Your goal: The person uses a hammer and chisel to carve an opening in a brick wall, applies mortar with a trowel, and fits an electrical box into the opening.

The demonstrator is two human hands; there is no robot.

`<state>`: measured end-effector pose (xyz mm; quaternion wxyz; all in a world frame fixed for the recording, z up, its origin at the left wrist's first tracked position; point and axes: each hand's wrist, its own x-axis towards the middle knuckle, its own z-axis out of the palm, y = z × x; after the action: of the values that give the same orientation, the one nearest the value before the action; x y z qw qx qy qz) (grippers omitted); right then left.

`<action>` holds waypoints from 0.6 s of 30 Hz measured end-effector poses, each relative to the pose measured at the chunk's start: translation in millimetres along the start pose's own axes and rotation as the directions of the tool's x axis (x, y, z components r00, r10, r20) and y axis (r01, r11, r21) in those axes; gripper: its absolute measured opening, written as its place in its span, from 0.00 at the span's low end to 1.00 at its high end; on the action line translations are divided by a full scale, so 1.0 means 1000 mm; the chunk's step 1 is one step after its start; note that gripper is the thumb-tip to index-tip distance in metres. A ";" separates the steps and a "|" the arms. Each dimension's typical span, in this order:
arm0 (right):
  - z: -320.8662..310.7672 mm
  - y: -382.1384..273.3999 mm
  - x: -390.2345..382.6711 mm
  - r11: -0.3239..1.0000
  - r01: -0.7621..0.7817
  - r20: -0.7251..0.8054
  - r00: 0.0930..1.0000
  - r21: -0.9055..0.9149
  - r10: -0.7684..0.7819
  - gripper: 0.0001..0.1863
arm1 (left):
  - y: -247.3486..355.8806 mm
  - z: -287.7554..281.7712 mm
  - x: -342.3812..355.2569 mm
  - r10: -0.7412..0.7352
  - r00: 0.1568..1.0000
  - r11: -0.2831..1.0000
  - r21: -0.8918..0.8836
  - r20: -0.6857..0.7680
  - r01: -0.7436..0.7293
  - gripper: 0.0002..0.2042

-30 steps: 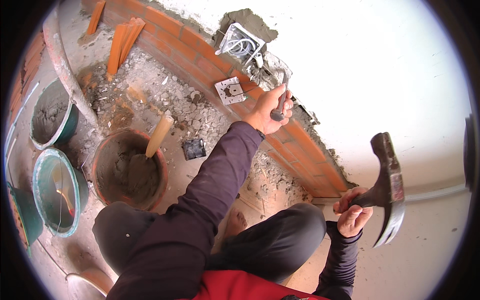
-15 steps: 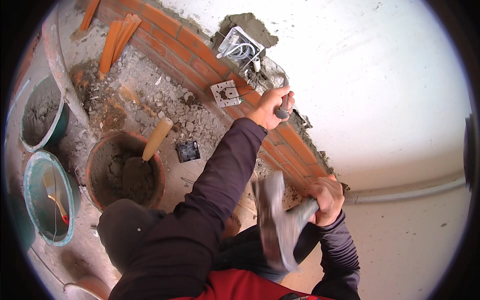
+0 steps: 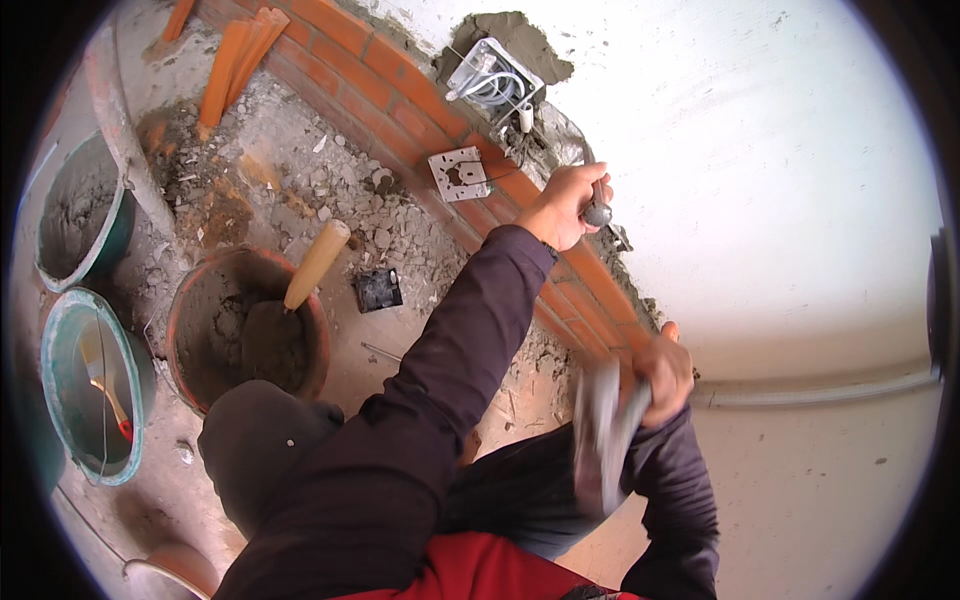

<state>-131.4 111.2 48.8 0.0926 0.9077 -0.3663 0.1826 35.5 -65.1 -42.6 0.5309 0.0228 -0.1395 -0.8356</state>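
Observation:
My left hand (image 3: pixel 568 208) grips a metal chisel (image 3: pixel 597 213) against the broken plaster edge, just above the band of orange bricks (image 3: pixel 570 265). The chisel's rounded striking end points toward me; its tip is hidden. Lower right, my right hand (image 3: pixel 664 380) is closed round the handle of a hammer (image 3: pixel 597 440), whose head is smeared by motion and hangs apart from the chisel. Beyond my left hand, a white electrical box (image 3: pixel 497 78) with coiled wires sits in grey mortar. A white wall plate (image 3: pixel 459 174) lies against the bricks, hanging by a dark wire.
Left of my arm stands an orange-rimmed bucket (image 3: pixel 320 355) of mortar with a wooden-handled trowel (image 3: pixel 317 265). Teal buckets (image 3: pixel 50 350) stand farther left, one holding a brush (image 3: pixel 112 400). Rubble (image 3: pixel 375 225) and a black box (image 3: pixel 378 290) lie on the floor. A grey conduit (image 3: pixel 820 396) runs right.
The hammer has swung to the right, its head nearer the wall, and my right hand has risen slightly. My left hand keeps the chisel at the plaster edge; the view has shifted a little.

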 end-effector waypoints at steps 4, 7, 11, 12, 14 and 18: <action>0.003 0.002 0.009 0.938 -0.344 0.133 0.933 0.047 0.336 0.20 | 0.001 0.000 0.004 0.063 0.998 0.996 -0.060 -0.006 -0.063 0.09; 0.013 -0.006 -0.013 0.900 -0.283 -0.058 0.946 0.330 0.319 0.23 | -0.006 0.007 0.002 0.080 0.992 0.984 -0.152 -0.100 -0.095 0.08; 0.014 0.015 -0.002 0.789 0.297 -0.275 0.947 0.538 -0.169 0.30 | -0.011 0.018 0.001 0.031 0.999 0.996 -0.084 -0.040 -0.034 0.08; 0.011 0.018 -0.014 0.902 0.086 -0.200 0.980 0.423 0.000 0.28 | -0.012 0.027 -0.001 0.021 0.995 0.996 -0.088 -0.100 -0.030 0.08; 0.017 0.019 -0.029 0.941 -0.318 -0.026 0.946 0.114 0.323 0.25 | -0.010 0.010 -0.001 0.134 0.990 0.984 -0.115 -0.039 -0.138 0.08; 0.010 0.016 -0.018 0.942 -0.336 0.017 0.942 0.011 0.336 0.19 | -0.011 0.008 0.000 0.150 0.988 0.984 -0.095 -0.024 -0.152 0.10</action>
<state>-152.5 108.0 33.2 0.0510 0.8340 -0.5150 0.1914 23.9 -59.5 -38.2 0.5942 -0.0066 -0.0957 -0.7985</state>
